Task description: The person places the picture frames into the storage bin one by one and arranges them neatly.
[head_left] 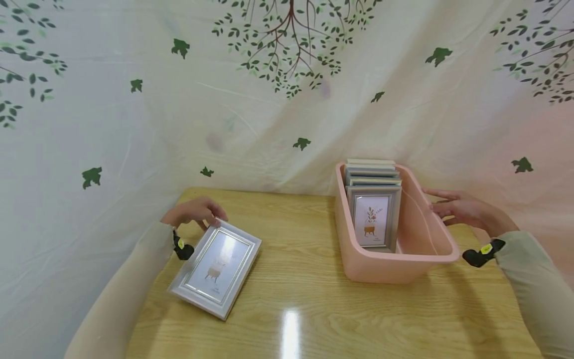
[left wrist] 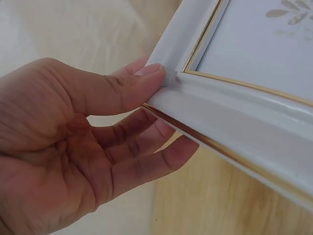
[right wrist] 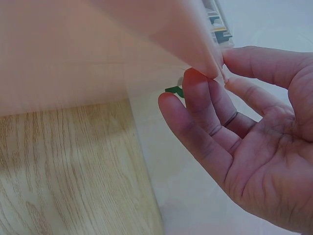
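Note:
My left hand [head_left: 197, 212] pinches the far corner of a white picture frame [head_left: 193, 276] with a thin gold inner border. In the left wrist view, the thumb [left wrist: 142, 88] lies on the frame's front and the fingers are behind it. This frame is tilted over the table's left side, its picture facing up. With spread fingers, my right hand [head_left: 466, 212] touches the right rim of a pink plastic bin [head_left: 376, 269]. In the right wrist view, its fingertips [right wrist: 195, 81] meet the bin's edge. Several picture frames [head_left: 372, 192] stand upright in a row inside the bin's left half.
The wooden table [head_left: 287, 239] has a bright light reflection near its front. A pale curtain [head_left: 251, 134] printed with leaves and branches hangs behind and beside the table. The bin's right half [head_left: 412, 224] holds no frames.

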`<state>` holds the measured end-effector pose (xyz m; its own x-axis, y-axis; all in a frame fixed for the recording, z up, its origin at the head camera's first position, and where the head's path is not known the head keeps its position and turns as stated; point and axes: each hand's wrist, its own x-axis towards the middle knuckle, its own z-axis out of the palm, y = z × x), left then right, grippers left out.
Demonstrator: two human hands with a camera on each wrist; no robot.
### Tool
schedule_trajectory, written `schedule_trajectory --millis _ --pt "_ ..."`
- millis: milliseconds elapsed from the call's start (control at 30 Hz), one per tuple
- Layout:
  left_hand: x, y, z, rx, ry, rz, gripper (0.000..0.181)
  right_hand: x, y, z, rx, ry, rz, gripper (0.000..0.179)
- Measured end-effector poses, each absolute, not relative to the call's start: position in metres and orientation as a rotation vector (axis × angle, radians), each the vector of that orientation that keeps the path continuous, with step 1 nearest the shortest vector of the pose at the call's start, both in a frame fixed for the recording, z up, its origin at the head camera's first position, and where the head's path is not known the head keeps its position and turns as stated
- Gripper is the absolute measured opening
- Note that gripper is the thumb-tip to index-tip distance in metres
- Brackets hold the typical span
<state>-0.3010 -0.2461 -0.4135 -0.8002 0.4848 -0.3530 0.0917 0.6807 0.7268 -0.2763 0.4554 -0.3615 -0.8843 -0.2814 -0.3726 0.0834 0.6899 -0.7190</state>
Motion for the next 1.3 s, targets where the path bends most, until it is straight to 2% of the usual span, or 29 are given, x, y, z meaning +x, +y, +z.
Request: schedule_trajectory --millis 967,1300 --pt "-0.301 -0.188 -0.355 0.594 2.498 1.025 0.032 -0.276 0.461 -0.366 -0.171 2.416 -1.112 0.075" --pt "-0.304 -0.183 -0.354 0.565 2.551 1.198 0.035 -0.278 0.459 -0.365 -0.171 2.438 -1.082 0.075"
